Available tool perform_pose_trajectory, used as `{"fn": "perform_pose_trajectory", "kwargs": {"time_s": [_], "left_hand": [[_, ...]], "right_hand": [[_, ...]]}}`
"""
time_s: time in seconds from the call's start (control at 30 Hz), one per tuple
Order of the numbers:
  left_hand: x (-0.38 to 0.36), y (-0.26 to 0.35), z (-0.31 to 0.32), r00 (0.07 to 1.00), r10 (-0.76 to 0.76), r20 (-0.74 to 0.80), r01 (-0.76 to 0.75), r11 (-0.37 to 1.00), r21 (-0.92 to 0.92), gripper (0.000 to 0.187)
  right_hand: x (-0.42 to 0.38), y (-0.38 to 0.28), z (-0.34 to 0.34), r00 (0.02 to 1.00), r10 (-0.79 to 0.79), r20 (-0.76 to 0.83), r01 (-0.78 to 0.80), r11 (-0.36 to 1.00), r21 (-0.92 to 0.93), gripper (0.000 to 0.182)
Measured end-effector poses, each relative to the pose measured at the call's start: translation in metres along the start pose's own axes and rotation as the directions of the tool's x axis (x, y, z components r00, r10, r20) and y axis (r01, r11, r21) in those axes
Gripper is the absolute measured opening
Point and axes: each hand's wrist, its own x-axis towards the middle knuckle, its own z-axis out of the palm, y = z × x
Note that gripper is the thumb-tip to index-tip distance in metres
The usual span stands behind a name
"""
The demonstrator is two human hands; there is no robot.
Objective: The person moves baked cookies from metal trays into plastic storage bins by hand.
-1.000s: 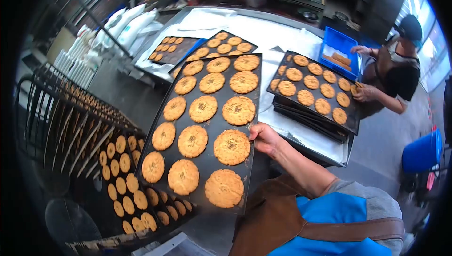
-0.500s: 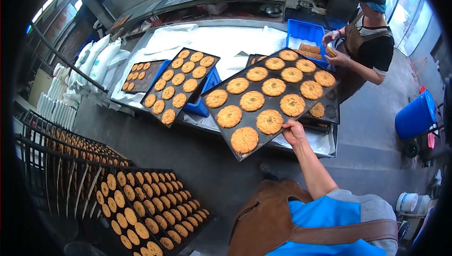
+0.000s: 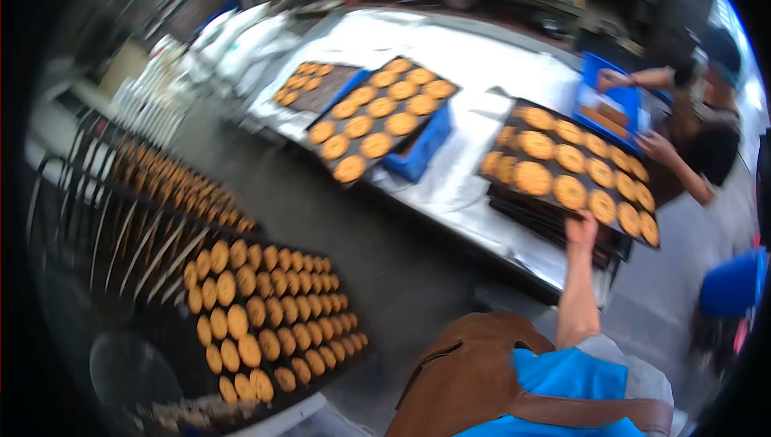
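My right hand (image 3: 581,230) grips the near edge of a dark baking tray (image 3: 548,190), fingers mostly hidden beneath it. Rows of round golden cookies (image 3: 569,193) cover that tray. It lies level, close over a stack of dark trays (image 3: 526,216) at the right end of the table. More cookies show at its left side, partly covered by it. My left hand is out of view.
Another cookie tray (image 3: 369,151) rests tilted over a blue crate (image 3: 420,148) on the white-covered table (image 3: 470,83). Beyond my tray a co-worker (image 3: 697,128) reaches into a blue box (image 3: 592,75). A rack of cookie trays (image 3: 269,308) stands lower left.
My view has swung, shifting the scene. The tray in my right hand has come over the stack and levelled out. The co-worker's hands have separated, one now over the blue box.
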Motion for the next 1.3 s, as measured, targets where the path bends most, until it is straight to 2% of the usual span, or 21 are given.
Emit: {"fn": "perform_pose_trajectory", "kwargs": {"time_s": [0.07,0.17,0.3,0.37,0.47,0.5,0.6,0.67,0.7,0.73,0.8,0.9,0.97,1.0,1.03,1.07,1.13,1.2,1.23,1.27,1.3], "left_hand": [[0.015,-0.027,-0.026,0.991,-0.115,0.075,0.117,0.993,-0.021,0.060],[0.014,-0.013,-0.041,0.999,-0.028,0.022,0.028,1.000,-0.003,0.056],[0.008,0.009,-0.048,0.998,0.057,0.023,-0.057,0.998,-0.021,0.052],[-0.004,0.035,-0.039,0.995,-0.096,-0.008,0.094,0.985,-0.142,0.050],[-0.005,0.051,-0.035,0.966,-0.254,-0.036,0.237,0.935,-0.263,0.047],[-0.004,0.048,-0.036,0.955,-0.295,0.002,0.281,0.907,-0.315,0.044],[-0.005,0.051,-0.037,0.947,-0.321,0.020,0.306,0.881,-0.361,0.039],[0.009,0.035,-0.048,0.957,-0.288,0.020,0.273,0.883,-0.382,0.041],[0.010,0.034,-0.051,0.963,-0.271,0.006,0.253,0.892,-0.375,0.040],[0.009,0.034,-0.050,0.966,-0.259,0.006,0.243,0.900,-0.363,0.039],[0.011,0.035,-0.052,0.972,-0.237,-0.007,0.221,0.918,-0.329,0.038],[0.017,0.035,-0.057,0.979,-0.204,-0.010,0.194,0.943,-0.270,0.036],[0.008,0.033,-0.060,0.983,-0.181,0.011,0.179,0.954,-0.242,0.035],[0.002,0.032,-0.060,0.984,-0.175,0.032,0.178,0.954,-0.240,0.035],[-0.005,0.033,-0.060,0.986,-0.151,0.075,0.166,0.953,-0.254,0.035],[-0.010,0.037,-0.058,0.986,-0.119,0.117,0.147,0.951,-0.271,0.035],[-0.011,0.051,-0.044,0.986,-0.155,0.057,0.165,0.944,-0.286,0.033],[-0.014,0.061,-0.035,0.987,-0.154,0.044,0.160,0.942,-0.296,0.031],[-0.016,0.064,-0.032,0.989,-0.135,0.061,0.147,0.944,-0.297,0.030],[-0.022,0.066,-0.026,0.997,-0.081,-0.019,0.073,0.962,-0.263,0.029],[-0.026,0.066,-0.025,0.995,-0.027,-0.092,0.006,0.975,-0.220,0.028]], "right_hand": [[0.030,0.005,-0.036,0.998,0.011,-0.058,-0.011,1.000,-0.016,0.045],[0.082,0.010,-0.115,0.992,0.069,-0.110,-0.067,0.998,0.021,0.044],[0.056,0.021,-0.055,0.933,0.266,-0.243,-0.274,0.962,-0.002,0.033],[0.050,0.028,-0.036,0.760,0.292,-0.581,-0.527,0.800,-0.287,0.035],[0.044,0.037,-0.008,0.679,0.242,-0.693,-0.616,0.701,-0.359,0.043],[0.038,0.044,0.007,0.686,0.242,-0.686,-0.619,0.689,-0.376,0.043],[0.007,0.081,0.054,0.694,0.295,-0.656,-0.720,0.287,-0.632,0.039],[-0.025,0.136,0.095,0.704,0.433,-0.563,-0.654,0.087,-0.751,0.034],[-0.034,0.172,0.094,0.695,0.505,-0.512,-0.616,0.049,-0.787,0.041],[-0.061,0.212,0.113,0.675,0.592,-0.440,-0.587,0.071,-0.806,0.039],[-0.138,0.298,0.188,0.572,0.747,-0.338,-0.489,-0.020,-0.872,0.037],[-0.245,0.417,0.262,0.273,0.948,-0.164,-0.433,-0.031,-0.901,0.030],[-0.317,0.484,0.301,0.127,0.989,-0.070,-0.411,-0.012,-0.911,0.030],[-0.352,0.508,0.324,0.107,0.993,-0.059,-0.421,-0.009,-0.907,0.027],[-0.383,0.534,0.341,0.075,0.997,-0.035,-0.477,0.005,-0.879,0.018],[-0.404,0.562,0.347,-0.023,1.000,0.006,-0.575,-0.009,-0.818,0.017],[-0.442,0.592,0.374,-0.053,0.999,-0.005,-0.601,-0.036,-0.798,0.021],[-0.466,0.626,0.372,-0.113,0.985,-0.129,-0.709,-0.171,-0.684,0.017],[-0.462,0.651,0.358,-0.218,0.974,-0.059,-0.741,-0.204,-0.639,0.017],[-0.470,0.651,0.368,-0.176,0.979,-0.104,-0.755,-0.202,-0.623,0.011],[-0.475,0.662,0.365,-0.214,0.976,-0.030,-0.798,-0.192,-0.571,0.021]]}}
